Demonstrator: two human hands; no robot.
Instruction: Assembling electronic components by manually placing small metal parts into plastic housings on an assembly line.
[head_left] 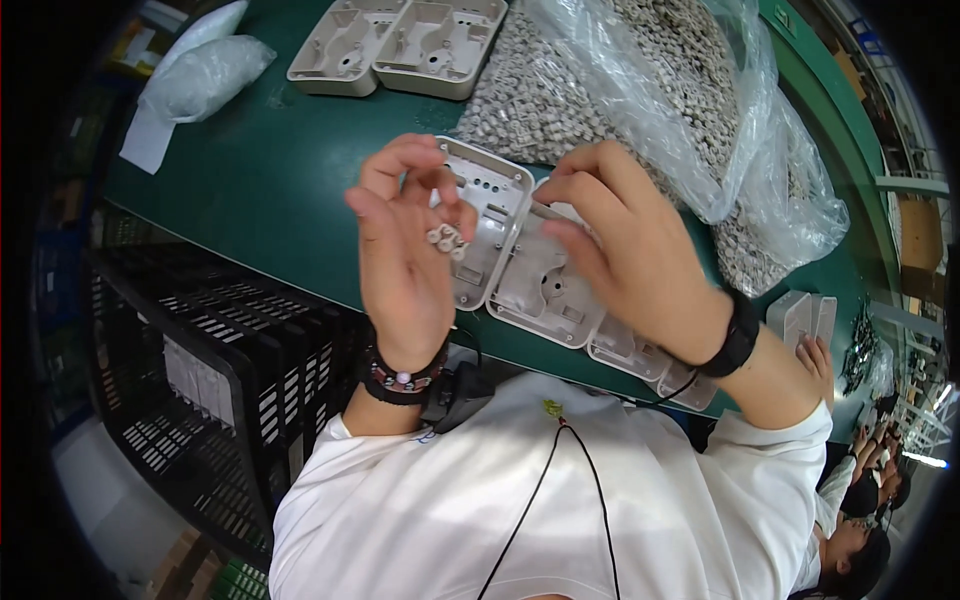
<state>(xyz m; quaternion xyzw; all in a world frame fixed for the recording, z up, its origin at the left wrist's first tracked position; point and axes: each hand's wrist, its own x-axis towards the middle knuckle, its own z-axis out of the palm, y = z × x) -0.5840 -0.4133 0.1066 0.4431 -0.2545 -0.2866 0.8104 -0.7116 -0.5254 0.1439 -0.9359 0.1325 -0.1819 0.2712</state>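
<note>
Head view: I am seeing the left hand (pixel 403 255) half-curling around small round off-white plastic pieces (pixel 447 241), over a light-grey rectangular plastic housing (pixel 490 220). The right hand (pixel 635 250) is hovering over another housing (pixel 545 295), thumb and forefinger slightly apart; I cannot tell whether it is pinching anything. A clear plastic bag (pixel 752 130) is lying beyond.

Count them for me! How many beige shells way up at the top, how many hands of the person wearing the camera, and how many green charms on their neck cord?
Beige shells at the top: 2
Left hand and right hand: 2
Green charm: 1
Total: 5
</note>
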